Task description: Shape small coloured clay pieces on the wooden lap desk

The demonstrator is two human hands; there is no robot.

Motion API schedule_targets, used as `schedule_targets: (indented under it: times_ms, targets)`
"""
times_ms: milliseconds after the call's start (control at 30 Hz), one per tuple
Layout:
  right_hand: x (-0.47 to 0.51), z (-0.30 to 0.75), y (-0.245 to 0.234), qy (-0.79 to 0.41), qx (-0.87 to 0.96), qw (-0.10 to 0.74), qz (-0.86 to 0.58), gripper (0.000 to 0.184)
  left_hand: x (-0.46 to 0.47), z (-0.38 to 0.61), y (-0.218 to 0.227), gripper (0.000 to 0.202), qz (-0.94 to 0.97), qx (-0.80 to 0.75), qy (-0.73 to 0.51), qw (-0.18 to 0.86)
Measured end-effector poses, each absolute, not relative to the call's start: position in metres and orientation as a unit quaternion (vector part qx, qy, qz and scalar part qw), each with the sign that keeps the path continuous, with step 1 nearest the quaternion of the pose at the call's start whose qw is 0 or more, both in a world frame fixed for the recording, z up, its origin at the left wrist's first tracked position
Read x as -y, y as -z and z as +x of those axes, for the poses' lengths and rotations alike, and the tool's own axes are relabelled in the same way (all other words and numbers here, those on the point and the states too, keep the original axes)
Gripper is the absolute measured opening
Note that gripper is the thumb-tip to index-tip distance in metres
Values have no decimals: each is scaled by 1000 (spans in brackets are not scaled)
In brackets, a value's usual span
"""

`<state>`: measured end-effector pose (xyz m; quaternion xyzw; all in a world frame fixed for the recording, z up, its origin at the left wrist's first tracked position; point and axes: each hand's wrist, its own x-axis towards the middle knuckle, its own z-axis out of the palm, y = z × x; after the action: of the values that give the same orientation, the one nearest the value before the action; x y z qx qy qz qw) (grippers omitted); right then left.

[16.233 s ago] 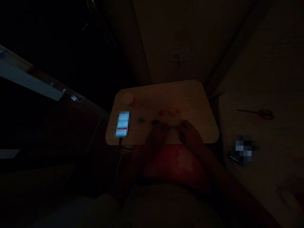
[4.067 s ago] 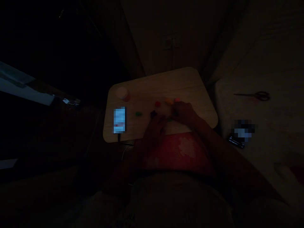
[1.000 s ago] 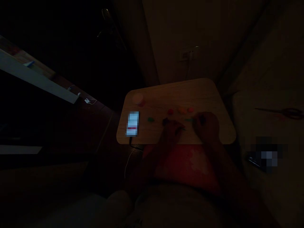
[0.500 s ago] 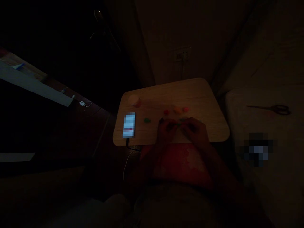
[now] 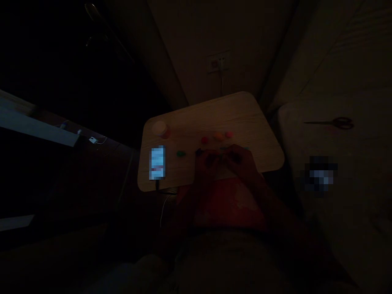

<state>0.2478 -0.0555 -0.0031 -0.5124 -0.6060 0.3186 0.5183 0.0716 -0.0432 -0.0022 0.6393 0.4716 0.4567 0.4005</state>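
My left hand [image 5: 208,164] and my right hand [image 5: 241,161] meet fingertip to fingertip over the front of a small wooden table [image 5: 226,108]. Both are closed in a pinch on a small green piece that looks like modelling clay; the fingers and the dark hide most of it. Just beyond them lie a red lump [image 5: 204,140], an orange lump [image 5: 218,136] and a pink lump [image 5: 229,134]. A green lump [image 5: 181,154] rests left of my left hand. Thin greenish bits show beyond my right fingers, too dim to make out.
A lidded tub [image 5: 160,129] stands at the table's left back, with a lit phone [image 5: 157,162] on a cable nearer me. To the right, scissors [image 5: 333,123] lie on a pale surface beside a blurred-out object [image 5: 320,175]. A wall socket [image 5: 218,62] holds a plug. The room is very dark.
The view has shifted, so the table and its things sit further left in the picture. My hands stay together at the green piece, which now shows less between the fingers.
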Motion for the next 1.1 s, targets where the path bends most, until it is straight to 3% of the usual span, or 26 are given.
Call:
schedule_targets:
  times_ms: [400,1100]
  targets:
    - [54,248,5,-339,617,520,-483,10,38,70,4,28,661,-454,-452,391]
    - [56,251,7,-365,617,510,-476,12,39,67,7,15,676,-433,-453,388]
